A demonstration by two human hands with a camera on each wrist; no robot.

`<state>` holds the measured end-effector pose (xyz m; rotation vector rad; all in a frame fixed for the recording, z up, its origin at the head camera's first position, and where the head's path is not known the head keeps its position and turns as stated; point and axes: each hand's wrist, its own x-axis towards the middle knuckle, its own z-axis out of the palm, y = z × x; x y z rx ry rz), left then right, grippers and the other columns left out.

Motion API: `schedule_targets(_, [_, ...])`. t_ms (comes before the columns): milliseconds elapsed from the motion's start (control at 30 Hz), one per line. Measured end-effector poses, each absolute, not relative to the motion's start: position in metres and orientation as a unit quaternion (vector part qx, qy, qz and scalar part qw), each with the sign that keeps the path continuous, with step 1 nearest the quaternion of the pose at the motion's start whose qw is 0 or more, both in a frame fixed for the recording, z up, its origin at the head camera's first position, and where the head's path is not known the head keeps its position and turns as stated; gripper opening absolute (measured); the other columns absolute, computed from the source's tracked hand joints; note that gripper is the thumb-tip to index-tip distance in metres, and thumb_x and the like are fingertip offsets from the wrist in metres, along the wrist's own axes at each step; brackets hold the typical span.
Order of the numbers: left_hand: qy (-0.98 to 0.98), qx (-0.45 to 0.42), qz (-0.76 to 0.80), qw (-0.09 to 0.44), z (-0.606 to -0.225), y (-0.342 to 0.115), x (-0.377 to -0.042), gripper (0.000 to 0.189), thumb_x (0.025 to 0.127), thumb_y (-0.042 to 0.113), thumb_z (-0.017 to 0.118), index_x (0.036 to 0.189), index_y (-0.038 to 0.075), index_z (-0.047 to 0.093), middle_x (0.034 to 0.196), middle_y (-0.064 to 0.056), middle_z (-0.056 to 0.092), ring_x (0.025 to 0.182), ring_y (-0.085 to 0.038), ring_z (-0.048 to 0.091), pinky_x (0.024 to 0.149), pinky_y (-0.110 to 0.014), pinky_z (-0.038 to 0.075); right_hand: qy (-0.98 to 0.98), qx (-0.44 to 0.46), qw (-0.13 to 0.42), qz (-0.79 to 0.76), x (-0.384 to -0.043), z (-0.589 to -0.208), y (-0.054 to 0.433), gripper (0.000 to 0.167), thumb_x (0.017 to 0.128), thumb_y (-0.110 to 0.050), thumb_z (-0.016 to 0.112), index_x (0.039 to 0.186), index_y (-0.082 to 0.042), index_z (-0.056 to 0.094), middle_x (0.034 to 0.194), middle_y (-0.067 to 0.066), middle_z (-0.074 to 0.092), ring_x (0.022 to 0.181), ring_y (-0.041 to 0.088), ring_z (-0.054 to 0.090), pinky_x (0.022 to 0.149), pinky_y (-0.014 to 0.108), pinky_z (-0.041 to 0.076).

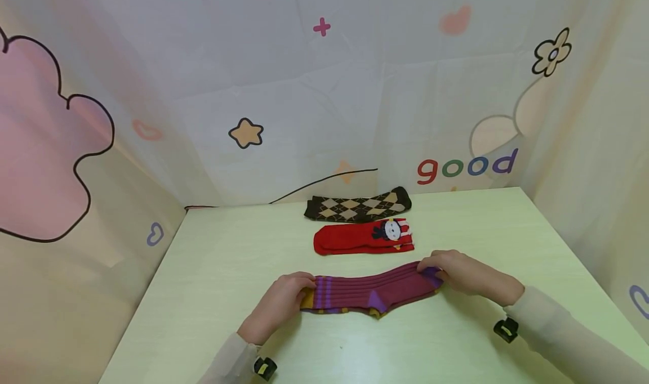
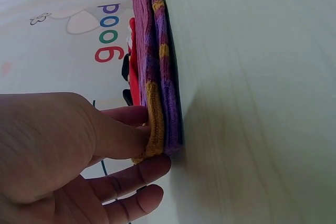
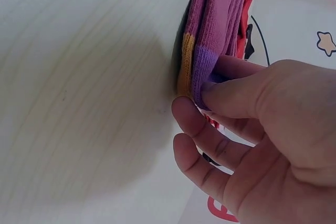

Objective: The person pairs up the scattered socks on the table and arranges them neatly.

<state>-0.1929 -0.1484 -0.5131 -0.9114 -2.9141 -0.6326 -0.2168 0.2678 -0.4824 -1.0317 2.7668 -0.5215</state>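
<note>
A pair of plum-coloured socks [image 1: 355, 291] with purple and mustard parts lies stretched sideways, one sock on top of the other. At the cuff end, my left hand [image 1: 286, 299] pinches the mustard edge of the upper sock; the left wrist view shows thumb and forefinger on that cuff [image 2: 154, 114]. Over at the toe end, my right hand [image 1: 458, 271] pinches the purple toe [image 3: 203, 66] between thumb and forefinger. Its other fingers curve loosely beside the lower sock's mustard toe [image 3: 186, 66]. The purple heel points toward me.
Just behind lie red socks [image 1: 350, 237] with a white-faced figure. Farther back, dark argyle socks [image 1: 357, 206] lie along the foot of a printed cloth backdrop [image 1: 304, 91]. All rest on a pale green table [image 1: 228, 249]. Cloth also hangs at both sides.
</note>
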Motion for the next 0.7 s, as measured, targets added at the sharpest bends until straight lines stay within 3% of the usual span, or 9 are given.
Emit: schedule_targets(700, [-0.935,-0.288,-0.205,-0.012,-0.5062,-0.1478,-0.1919,0.023,0.094,-0.007,0.067,0.111,0.003,0.077,0.12,-0.008,0.073,0.116,-0.026,0.068,0.1,-0.043,0.054,0.919,-0.349,0.068,-0.169,-0.2168,-0.4807,0.2672,0.029,0.092,0.004,0.071,0.116,-0.011,0.075,0.105,-0.001,0.07,0.095,0.018,0.067,0.084,0.041,0.059])
